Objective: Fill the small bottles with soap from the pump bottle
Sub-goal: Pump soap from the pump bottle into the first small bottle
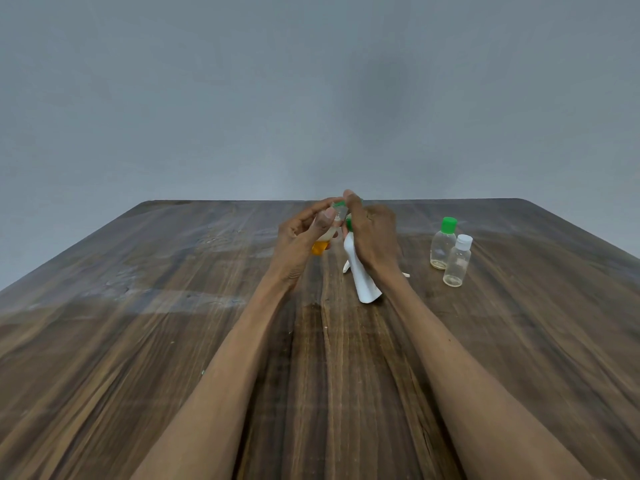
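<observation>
Held small bottle (pixel 323 237): lifted above the table between both hands, tilted, clear-walled with amber soap pooled at its lower end; its neck points up toward the right hand.
Green cap (pixel 338 204): at the top of the held bottle, under the fingertips of the right hand; whether it is fully seated or just coming off is hard to tell, since fingers cover most of it.
Left hand (pixel 300 237): fingers and thumb curled round the body of the held bottle, gripping it from the left.
Right hand (pixel 372 233): fingers bent and pinching at the green cap, its back toward the camera.
Pump bottle (pixel 362 275): white, with a green collar near its top, leaning on the table just under the right hand and wrist.
Green-capped empty bottle (pixel 443 245): upright on the table, well to the right of the hands.
White-capped empty bottle (pixel 458 260): upright, just beside and in front of the green-capped one.
Table (pixel 173 323): dark wood grain, with pale smears on its left half.
Wall (pixel 311 81): plain grey behind the far edge.
</observation>
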